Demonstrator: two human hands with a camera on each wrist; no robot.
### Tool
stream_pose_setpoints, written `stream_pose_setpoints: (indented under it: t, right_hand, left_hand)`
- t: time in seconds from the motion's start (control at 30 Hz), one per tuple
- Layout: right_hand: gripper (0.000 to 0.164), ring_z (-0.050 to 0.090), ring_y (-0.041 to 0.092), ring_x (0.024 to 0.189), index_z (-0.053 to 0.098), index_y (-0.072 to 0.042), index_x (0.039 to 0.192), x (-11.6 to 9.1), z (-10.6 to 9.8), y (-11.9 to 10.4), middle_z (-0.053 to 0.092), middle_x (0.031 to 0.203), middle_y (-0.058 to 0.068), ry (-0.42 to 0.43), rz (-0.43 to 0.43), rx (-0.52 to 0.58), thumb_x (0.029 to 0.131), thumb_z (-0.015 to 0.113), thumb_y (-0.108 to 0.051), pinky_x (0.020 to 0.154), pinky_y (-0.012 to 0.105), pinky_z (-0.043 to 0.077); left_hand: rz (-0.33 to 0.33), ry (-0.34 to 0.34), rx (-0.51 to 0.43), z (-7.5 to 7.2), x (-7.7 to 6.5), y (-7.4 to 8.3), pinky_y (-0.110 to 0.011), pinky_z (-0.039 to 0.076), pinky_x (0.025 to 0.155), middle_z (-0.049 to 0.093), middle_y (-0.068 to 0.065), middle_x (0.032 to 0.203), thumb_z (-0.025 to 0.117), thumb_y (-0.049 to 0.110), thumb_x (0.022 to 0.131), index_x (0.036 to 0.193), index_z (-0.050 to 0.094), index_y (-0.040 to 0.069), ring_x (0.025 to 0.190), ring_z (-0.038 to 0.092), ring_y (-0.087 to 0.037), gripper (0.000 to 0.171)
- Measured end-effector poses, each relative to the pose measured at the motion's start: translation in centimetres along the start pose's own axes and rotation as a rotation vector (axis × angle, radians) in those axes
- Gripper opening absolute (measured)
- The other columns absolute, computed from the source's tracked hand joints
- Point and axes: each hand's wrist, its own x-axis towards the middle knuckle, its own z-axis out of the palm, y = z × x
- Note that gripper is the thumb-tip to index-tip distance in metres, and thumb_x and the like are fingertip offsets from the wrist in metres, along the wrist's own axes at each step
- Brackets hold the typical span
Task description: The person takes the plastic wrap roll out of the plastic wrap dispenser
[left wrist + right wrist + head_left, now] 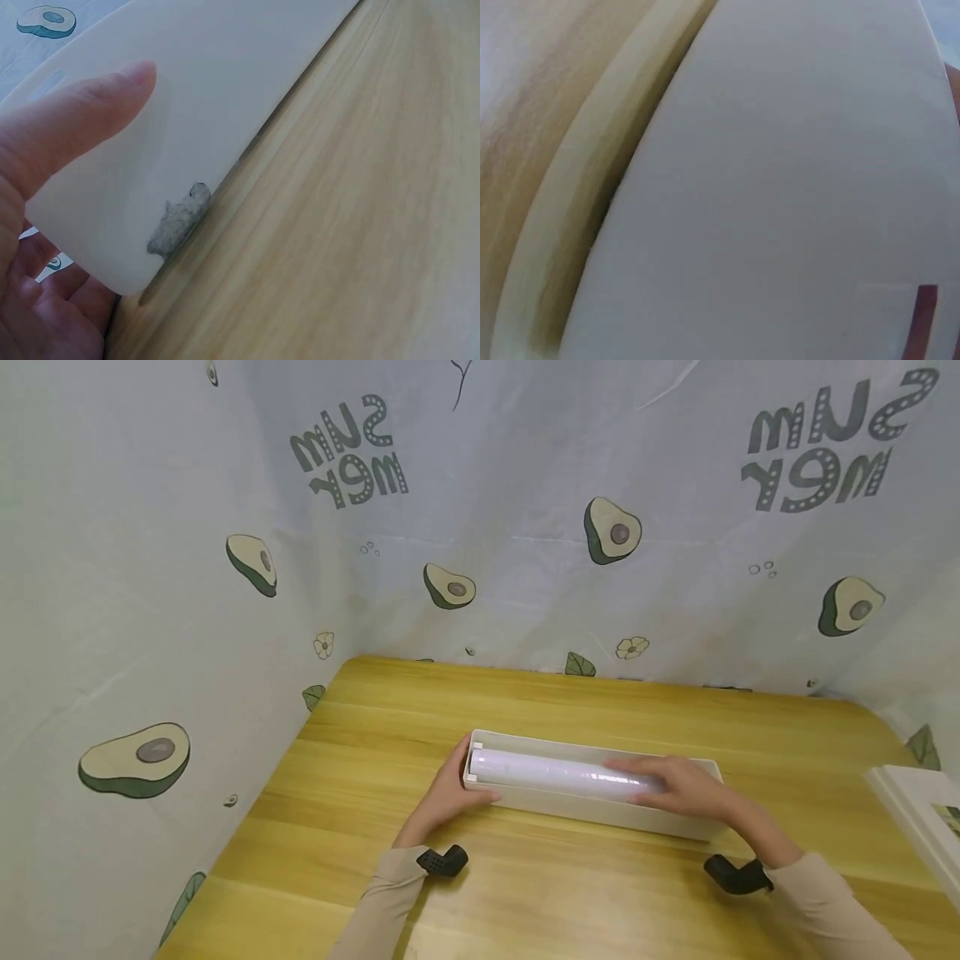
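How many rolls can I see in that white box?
1. The pale roll lies lengthwise in the white box, with the right hand over one end; anything underneath would be hidden.

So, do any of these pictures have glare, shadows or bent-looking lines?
Head view: small bright glints on the glossy white cylindrical roll, plus a pale sheen on the near part of the yellow-brown wooden table; left wrist view: a narrow dark shadow under the lower edge of the long white open-topped box; right wrist view: dim and soft, the table's grain looking curved.
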Motion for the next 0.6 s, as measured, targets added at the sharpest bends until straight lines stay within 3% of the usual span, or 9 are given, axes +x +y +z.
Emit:
stream_pose_setpoints:
  t: [0.1,0.23,0.47,0.6]
  right_hand:
    - [0.049,0.044,-0.006,0.073,0.055,-0.023,0.132,0.0,0.0,-0.1,0.066,0.121,0.011,0.012,-0.018,0.01,0.085,0.067,-0.024,0.065,0.016,0.035]
    - [0.05,0.041,-0.007,0.067,0.055,-0.022,0.132,-0.1,0.0,-0.2,0.067,0.117,0.011,0.05,-0.051,-0.017,0.084,0.069,-0.021,0.063,0.015,0.034]
    - [0.053,0.026,-0.01,0.055,0.057,-0.025,0.13,-0.6,-0.4,-0.6,0.072,0.109,0.006,0.147,-0.085,-0.095,0.079,0.073,-0.023,0.054,0.011,0.028]
    - [0.056,0.031,-0.011,0.058,0.058,-0.025,0.13,-1.0,-0.9,-0.9,0.073,0.095,-0.003,0.193,-0.108,-0.12,0.076,0.075,-0.021,0.055,0.01,0.028]
  left_hand:
    - [0.002,-0.001,-0.01,0.1,-0.1,0.2,-0.034,0.042,0.097,0.044,-0.011,0.141,0.081,0.007,0.07,0.151,0.016,0.016,0.119,0.048,-0.024,0.105]
    - [-0.011,-0.01,-0.014,0.0,-0.5,1.7,-0.035,0.043,0.096,0.044,-0.015,0.14,0.08,0.004,0.07,0.151,0.015,0.01,0.117,0.049,-0.027,0.104]
    - [-0.006,-0.011,0.006,0.0,-0.8,2.2,-0.034,0.043,0.096,0.042,-0.016,0.143,0.08,0.009,0.071,0.151,0.014,0.008,0.119,0.049,-0.028,0.104]
    - [-0.027,-0.017,-0.011,0.1,-1.3,3.2,-0.034,0.043,0.096,0.041,-0.017,0.143,0.079,0.007,0.072,0.151,0.014,0.007,0.118,0.049,-0.028,0.103]
